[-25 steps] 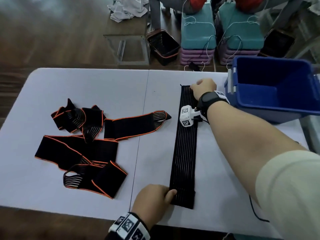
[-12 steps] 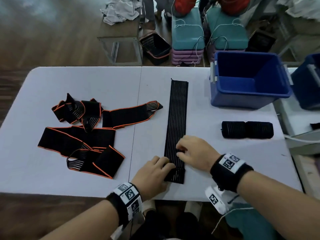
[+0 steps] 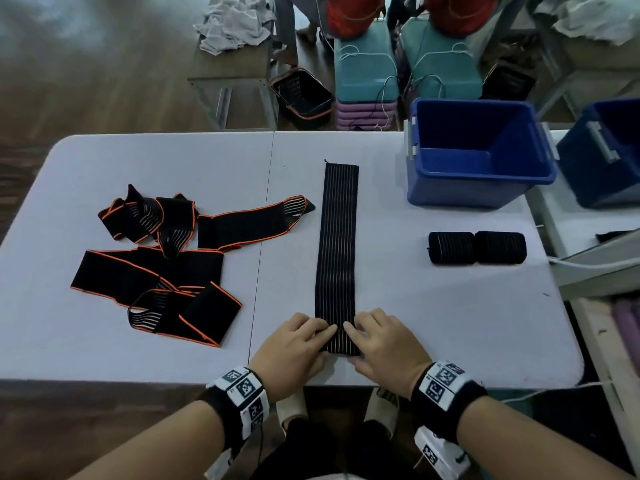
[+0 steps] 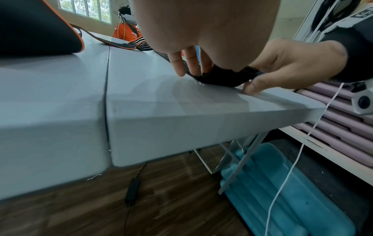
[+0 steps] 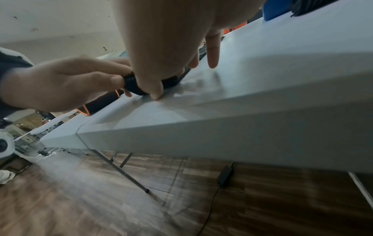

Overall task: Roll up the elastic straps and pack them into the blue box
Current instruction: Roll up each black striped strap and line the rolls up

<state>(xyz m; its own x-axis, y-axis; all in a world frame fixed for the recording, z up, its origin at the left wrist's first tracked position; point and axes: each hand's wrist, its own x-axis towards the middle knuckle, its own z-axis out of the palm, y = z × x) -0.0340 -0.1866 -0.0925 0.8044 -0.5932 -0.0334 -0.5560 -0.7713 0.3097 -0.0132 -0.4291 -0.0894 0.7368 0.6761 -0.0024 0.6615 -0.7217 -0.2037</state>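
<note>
A long black strap [image 3: 338, 251] with thin pale stripes lies flat on the white table [image 3: 433, 323], running away from me. Its near end [image 4: 220, 79] is curled up into the start of a roll [image 5: 134, 85]. My left hand [image 3: 300, 338] pinches that curled end from the left and my right hand [image 3: 376, 336] from the right, thumbs underneath. The blue box [image 3: 478, 157] stands open at the far right of the table, with nothing visible inside. Two rolled black straps [image 3: 477, 247] lie side by side in front of it.
A tangle of black straps with orange edging [image 3: 156, 261] covers the left half of the table. A second blue bin [image 3: 606, 150] stands on a neighbouring surface at the right. The table's front edge [image 4: 181, 127] is just below my hands.
My right hand left the strap's far end and came back to the near end beside the left hand. Both now hold that end, which has begun to curl.
</note>
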